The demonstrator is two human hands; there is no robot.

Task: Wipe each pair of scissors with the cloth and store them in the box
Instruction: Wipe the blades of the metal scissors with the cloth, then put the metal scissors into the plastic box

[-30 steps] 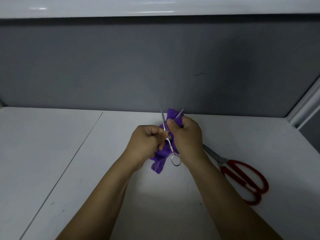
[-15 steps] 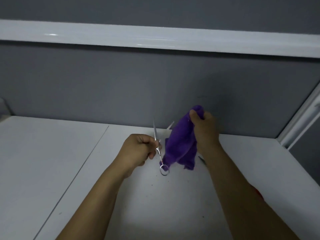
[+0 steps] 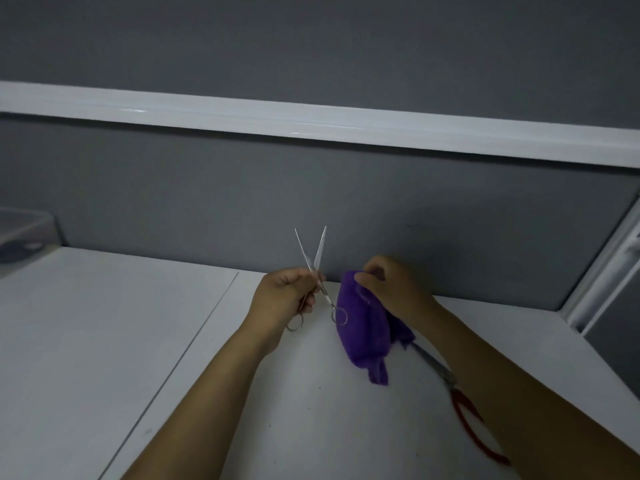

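Observation:
My left hand [image 3: 282, 299] grips a thin pair of silver scissors [image 3: 313, 268] near the pivot. Its blades are spread in a V and point up, and the two finger rings hang below my fingers. To the right, my right hand [image 3: 391, 292] pinches the top of a purple cloth [image 3: 363, 334], which hangs down just above the white table [image 3: 104, 341]. The cloth sits beside the scissors, apart from the blades. A pair of red-handled scissors [image 3: 465, 407] lies on the table under my right forearm, partly hidden. A translucent box [image 3: 20, 233] stands at the far left edge.
A grey partition wall [image 3: 311, 202] with a white rail [image 3: 311, 121] runs behind the table. A white frame [image 3: 602, 268] closes the right corner. A seam [image 3: 180, 358] runs through the tabletop left of my left arm.
My right hand pulled the cloth off the silver scissors and moved it right. The blades have spread open, and my view has tilted up, bringing the box into sight.

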